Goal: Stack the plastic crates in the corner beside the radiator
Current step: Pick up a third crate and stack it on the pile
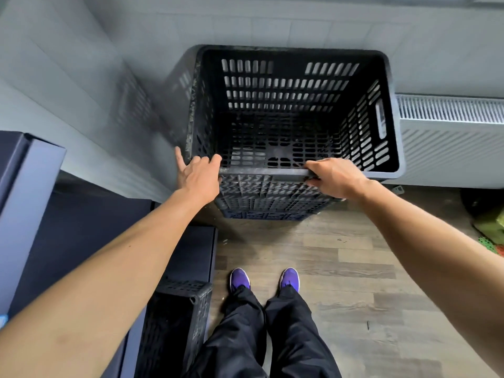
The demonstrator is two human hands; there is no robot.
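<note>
Top crate [294, 110] stacked on others in corner, radiator [450, 126] right, another crate [177, 317] seemingly near-left

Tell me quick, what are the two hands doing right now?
Left hand: fingers spread, resting on the near rim of the top crate, not wrapped around it.
Right hand: closed on the same rim.

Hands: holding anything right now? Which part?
Both on the top black crate, at its near rim: right hand gripping the rim, left hand resting at the near-left corner, fingers spread.
</note>
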